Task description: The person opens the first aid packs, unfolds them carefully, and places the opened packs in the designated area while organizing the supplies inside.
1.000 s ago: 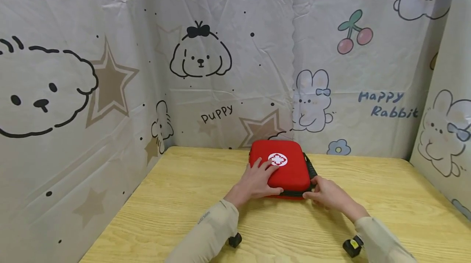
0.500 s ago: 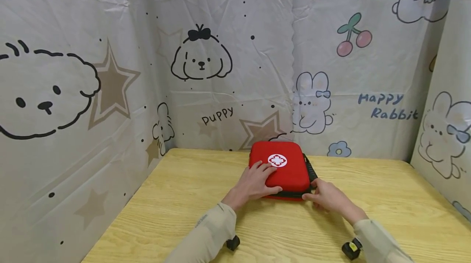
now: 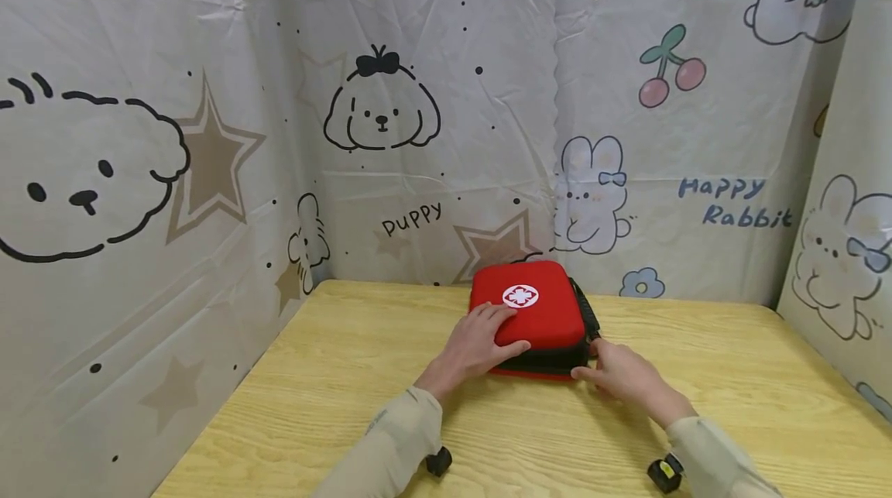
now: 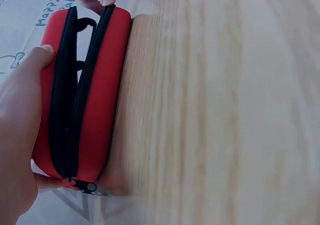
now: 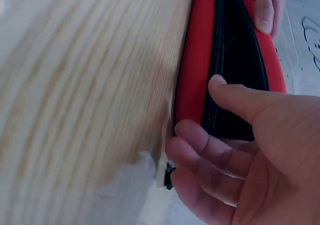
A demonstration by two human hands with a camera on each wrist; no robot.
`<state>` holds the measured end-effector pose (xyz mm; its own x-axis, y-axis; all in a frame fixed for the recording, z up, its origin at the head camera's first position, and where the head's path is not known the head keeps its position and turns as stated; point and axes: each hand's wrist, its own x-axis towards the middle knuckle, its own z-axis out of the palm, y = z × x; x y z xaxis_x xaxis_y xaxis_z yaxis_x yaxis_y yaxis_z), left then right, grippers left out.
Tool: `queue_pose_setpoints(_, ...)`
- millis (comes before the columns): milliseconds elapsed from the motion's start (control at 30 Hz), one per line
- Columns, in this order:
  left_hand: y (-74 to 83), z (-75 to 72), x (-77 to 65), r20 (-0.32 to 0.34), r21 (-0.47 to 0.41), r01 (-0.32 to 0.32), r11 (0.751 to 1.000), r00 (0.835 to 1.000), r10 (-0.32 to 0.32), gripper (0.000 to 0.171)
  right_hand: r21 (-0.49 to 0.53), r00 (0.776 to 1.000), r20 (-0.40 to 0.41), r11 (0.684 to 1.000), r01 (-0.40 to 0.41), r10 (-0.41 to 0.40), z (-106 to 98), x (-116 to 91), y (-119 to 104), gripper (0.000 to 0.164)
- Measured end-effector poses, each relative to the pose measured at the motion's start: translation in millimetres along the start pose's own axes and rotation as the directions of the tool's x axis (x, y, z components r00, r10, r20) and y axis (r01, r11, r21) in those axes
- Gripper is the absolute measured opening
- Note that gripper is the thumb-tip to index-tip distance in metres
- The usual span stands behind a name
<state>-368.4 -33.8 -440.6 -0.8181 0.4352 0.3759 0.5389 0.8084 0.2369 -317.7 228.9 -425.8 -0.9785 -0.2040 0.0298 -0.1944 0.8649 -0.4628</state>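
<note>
Since the earlier frames, the lid of the red case (image 3: 547, 327) has risen at its front edge, so the dark gap there is wider, and the left hand (image 3: 474, 339) has shifted slightly leftward with it. The right hand (image 3: 623, 374) is almost where it was. The case lies flat on the wooden table (image 3: 313, 420), near its far edge and between the two hands: to the right of the left hand, and just left of the right hand's fingertips.

The left hand grasps the lid, its thumb at the front edge and fingers reaching over the top toward the white emblem (image 3: 520, 297); how firmly the far fingers hold is hard to judge. The right hand pinches the base at the front right corner, thumb tip on the black zipper edge (image 5: 215, 55) and the other fingers bent below it. From the left wrist, short black straps (image 4: 86, 23) show across the gap at the right-hand end. A black handle (image 3: 586, 310) runs along the case's right side. Behind the table hangs a printed curtain (image 3: 425, 33).
</note>
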Motion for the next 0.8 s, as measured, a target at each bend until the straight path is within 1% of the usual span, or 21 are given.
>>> queue_pose_setpoints(67, -2.5, 0.9, -1.1, -0.025, -0.038, 0.009, 0.999, 1.0, -0.01, 0.065, -0.078, 0.999, -0.026, 0.996, 0.03, -0.032, 0.0, 0.1, -2.1, 0.043)
queue_pose_setpoints(133, -5.0, 1.4, -0.9, -0.061, -0.092, 0.034, 0.995, 0.997, -0.039, 0.059, -0.124, 0.998, -0.04, 0.991, 0.043, -0.048, 0.0, -0.2, -3.6, 0.039)
queue_pose_setpoints(233, -7.2, -0.3, 0.2, -0.088, -0.124, 0.067, 0.99, 0.993, -0.078, 0.052, -0.136, 0.997, -0.052, 0.989, 0.048, -0.056, 0.4, 0.8, -3.0, 0.028)
queue_pose_setpoints(300, -6.1, -3.3, 1.2, -0.072, -0.118, 0.086, 0.989, 0.993, -0.095, 0.053, -0.121, 0.996, -0.06, 0.991, 0.054, -0.062, 0.3, 1.5, -2.0, 0.023)
queue_pose_setpoints(333, -4.5, -5.5, 1.3, -0.051, -0.097, 0.087, 0.991, 0.994, -0.092, 0.058, -0.115, 0.995, -0.067, 0.991, 0.061, -0.069, -0.4, 2.1, -1.8, 0.022)
queue_pose_setpoints(433, 2.6, -9.5, 2.4, 0.042, 0.033, 0.039, 0.999, 0.998, -0.04, 0.075, -0.088, 0.994, -0.079, 0.994, 0.064, -0.071, -1.9, 3.9, -1.7, 0.023)
queue_pose_setpoints(467, 5.1, -9.8, 2.6, 0.071, 0.079, 0.018, 0.997, 0.997, -0.023, 0.081, -0.08, 0.994, -0.081, 0.995, 0.066, -0.072, -2.3, 4.2, -1.9, 0.023)
queue_pose_setpoints(533, 9.2, -9.0, 2.9, 0.096, 0.172, -0.023, 0.985, 0.995, 0.007, 0.083, -0.063, 0.995, -0.08, 0.996, 0.061, -0.066, -2.3, 5.0, -2.5, 0.022)
queue_pose_setpoints(600, 11.4, -7.5, 2.5, 0.095, 0.246, -0.042, 0.968, 0.995, 0.019, 0.082, -0.047, 0.995, -0.08, 0.997, 0.054, -0.057, -1.5, 6.0, -2.9, 0.021)
queue_pose_setpoints(667, 12.4, -6.6, 1.7, 0.082, 0.283, -0.046, 0.958, 0.996, 0.024, 0.078, -0.053, 0.994, -0.083, 0.997, 0.062, -0.066, -0.6, 6.4, -3.0, 0.021)
queue_pose_setpoints(800, 10.8, -6.3, -0.1, 0.034, 0.287, -0.055, 0.956, 0.998, 0.048, 0.072, -0.057, 0.995, -0.082, 0.997, 0.058, -0.063, 1.5, 6.4, -2.4, 0.02)
